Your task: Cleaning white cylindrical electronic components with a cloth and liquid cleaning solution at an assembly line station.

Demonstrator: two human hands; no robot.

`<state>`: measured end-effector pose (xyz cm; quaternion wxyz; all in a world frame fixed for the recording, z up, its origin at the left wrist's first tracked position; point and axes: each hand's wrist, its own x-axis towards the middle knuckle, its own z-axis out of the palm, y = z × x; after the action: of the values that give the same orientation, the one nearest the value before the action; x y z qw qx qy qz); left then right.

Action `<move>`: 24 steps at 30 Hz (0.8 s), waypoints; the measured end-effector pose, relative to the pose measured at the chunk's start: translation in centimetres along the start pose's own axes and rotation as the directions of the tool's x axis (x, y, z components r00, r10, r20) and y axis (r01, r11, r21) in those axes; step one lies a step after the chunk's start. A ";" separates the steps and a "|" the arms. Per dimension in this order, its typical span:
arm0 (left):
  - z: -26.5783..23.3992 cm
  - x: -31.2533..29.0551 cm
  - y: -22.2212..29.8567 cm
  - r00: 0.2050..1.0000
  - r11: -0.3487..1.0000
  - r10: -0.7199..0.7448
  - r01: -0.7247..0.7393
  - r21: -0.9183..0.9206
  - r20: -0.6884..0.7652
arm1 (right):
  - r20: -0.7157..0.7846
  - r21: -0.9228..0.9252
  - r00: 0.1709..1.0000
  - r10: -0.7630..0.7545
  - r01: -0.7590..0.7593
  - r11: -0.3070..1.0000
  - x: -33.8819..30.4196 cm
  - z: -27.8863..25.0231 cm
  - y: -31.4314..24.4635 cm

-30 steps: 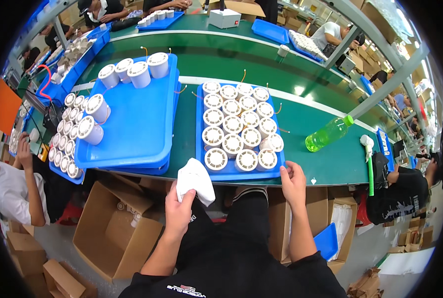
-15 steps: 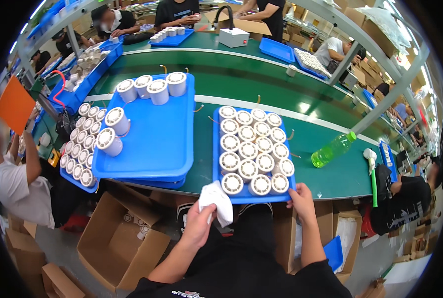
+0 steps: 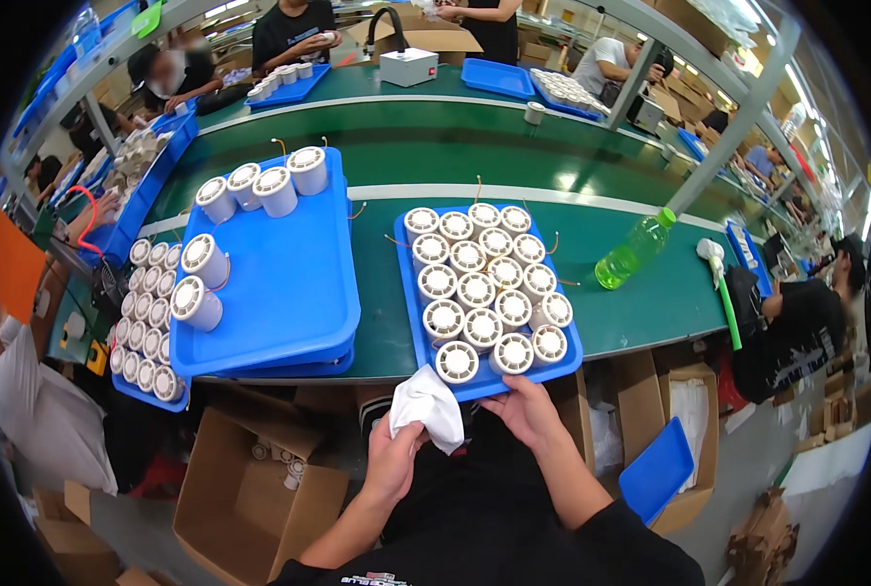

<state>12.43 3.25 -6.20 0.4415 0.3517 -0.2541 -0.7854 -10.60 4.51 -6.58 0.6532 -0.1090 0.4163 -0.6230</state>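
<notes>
A crumpled white cloth is bunched in my left hand, its upper part close to the front left corner of a blue tray. My right hand grips the front edge of this tray, thumb near the rim and fingers partly beneath it. Rows of white cylindrical parts with slotted round tops stand upright in the tray, thin wires sticking out at its sides. Left of it, a second blue tray lies stacked on another and carries several similar cylinders along its back and left sides.
A green bottle leans right of my tray on the green bench. Farther left stands another full tray. Cardboard boxes sit below the bench, one beside a blue tray. Co-workers sit opposite and at both sides.
My right hand has slid from the tray's front right corner leftward along its front edge. The tray has turned slightly. The head view has shifted; the cloth remains in my left hand.
</notes>
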 end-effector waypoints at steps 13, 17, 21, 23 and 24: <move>-6.0 -1.5 -1.4 0.994 0.996 0.076 -0.072 0.054 -0.084 | -0.120 0.026 0.990 -0.079 0.082 0.996 -1.8 1.9 0.0; -6.2 -1.7 -1.3 0.997 0.986 0.051 -0.039 0.164 -0.067 | -0.138 0.014 0.984 -0.116 0.119 0.993 -2.3 1.9 0.2; -7.0 -1.4 -1.5 0.998 0.962 0.060 -0.052 0.269 -0.020 | -0.162 -0.006 0.976 -0.148 0.149 0.989 -2.6 2.4 0.0; -7.6 -1.2 -2.1 0.998 0.957 0.057 -0.049 0.285 -0.020 | -0.120 -0.028 0.979 -0.163 0.161 0.987 -2.6 2.8 -0.2; -7.8 -1.0 -2.5 0.998 0.966 0.055 -0.049 0.254 -0.015 | -0.140 -0.028 0.975 -0.172 0.170 0.985 -2.8 3.5 -0.4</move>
<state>17.55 4.68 -12.54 0.4160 0.4069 -0.3568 -0.7308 -8.17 5.63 -3.02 0.5650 -0.1052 0.4557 -0.6798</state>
